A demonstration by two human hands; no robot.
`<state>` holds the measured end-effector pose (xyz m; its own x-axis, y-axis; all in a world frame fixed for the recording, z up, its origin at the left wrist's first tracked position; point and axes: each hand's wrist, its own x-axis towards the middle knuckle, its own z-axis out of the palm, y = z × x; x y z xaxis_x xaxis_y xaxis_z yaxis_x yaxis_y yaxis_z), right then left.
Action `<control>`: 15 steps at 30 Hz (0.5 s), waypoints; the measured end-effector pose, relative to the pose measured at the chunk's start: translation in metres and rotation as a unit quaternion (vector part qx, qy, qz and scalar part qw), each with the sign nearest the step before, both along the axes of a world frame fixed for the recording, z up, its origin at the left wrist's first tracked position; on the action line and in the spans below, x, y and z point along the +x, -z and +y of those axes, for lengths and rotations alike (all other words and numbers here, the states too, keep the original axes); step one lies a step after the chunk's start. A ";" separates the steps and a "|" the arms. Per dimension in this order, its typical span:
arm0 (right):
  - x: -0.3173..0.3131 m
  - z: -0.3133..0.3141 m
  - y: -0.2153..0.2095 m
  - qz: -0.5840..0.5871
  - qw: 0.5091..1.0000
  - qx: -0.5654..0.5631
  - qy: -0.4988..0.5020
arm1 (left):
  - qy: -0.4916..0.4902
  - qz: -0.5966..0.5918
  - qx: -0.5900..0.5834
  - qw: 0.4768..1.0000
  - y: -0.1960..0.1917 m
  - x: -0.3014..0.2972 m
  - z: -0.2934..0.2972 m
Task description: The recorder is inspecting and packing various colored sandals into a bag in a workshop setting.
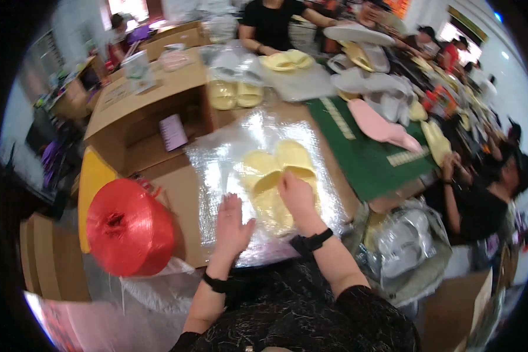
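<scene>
A pair of pale yellow slippers [293, 154] lies side by side in front of me, straps away from me. Shiny clear plastic seems to cover their near part. Under them spreads a stack of clear plastic bags [214, 170]. Over the right slipper is my right hand [297, 196], its fingers curled closed near the strap opening; whether they pinch plastic or slipper is hidden. My left hand [232, 224] rests flat on or just over the plastic, left of the slippers, fingers stretched out and nothing in it. Both wrists wear black bands.
At my left stand a big red roll of plastic twine [129, 226] and an open cardboard box [152, 111]. More yellow slippers [236, 94] sit beyond the plastic. On the right are a green mat [358, 152], a pink slipper [381, 126], a bag of grey slippers [402, 243] and co-workers.
</scene>
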<state>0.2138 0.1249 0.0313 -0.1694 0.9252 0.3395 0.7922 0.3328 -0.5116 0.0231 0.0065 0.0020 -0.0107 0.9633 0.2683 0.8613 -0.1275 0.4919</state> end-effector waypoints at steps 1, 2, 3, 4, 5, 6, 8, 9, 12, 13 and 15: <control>0.005 -0.003 0.002 0.012 1.000 0.009 0.003 | -0.018 -0.011 -0.019 1.000 -0.004 0.002 0.000; 0.021 -0.007 0.004 0.023 1.000 0.019 0.007 | -0.035 -0.022 -0.039 0.998 -0.011 0.004 -0.002; 0.038 -0.017 -0.003 0.016 0.999 0.019 0.030 | -0.031 -0.011 -0.028 0.999 -0.016 0.000 -0.006; 0.051 -0.030 -0.012 0.060 0.997 0.012 0.050 | -0.028 -0.001 -0.015 0.999 -0.017 -0.002 -0.006; 0.064 -0.043 -0.018 0.105 0.992 0.007 0.069 | -0.024 -0.010 -0.018 1.000 -0.018 0.002 -0.006; 0.081 -0.055 -0.019 0.142 0.984 0.024 0.106 | -0.031 -0.017 -0.020 0.999 -0.019 0.001 -0.008; 0.130 -0.080 -0.008 0.175 0.962 0.091 0.187 | -0.025 -0.017 -0.018 0.999 -0.017 -0.001 -0.007; 0.160 -0.094 -0.010 0.156 0.951 0.121 0.236 | -0.016 -0.018 -0.014 1.000 -0.019 0.004 -0.004; 0.215 -0.133 -0.050 0.095 0.913 0.166 0.359 | -0.006 0.005 -0.011 1.000 -0.012 0.001 -0.006; 0.233 -0.146 -0.061 0.054 0.899 0.090 0.426 | -0.010 0.000 -0.017 1.000 -0.013 0.003 -0.006; 0.278 -0.159 -0.045 -0.055 0.874 0.029 0.481 | -0.005 -0.007 -0.018 1.000 -0.015 0.005 -0.006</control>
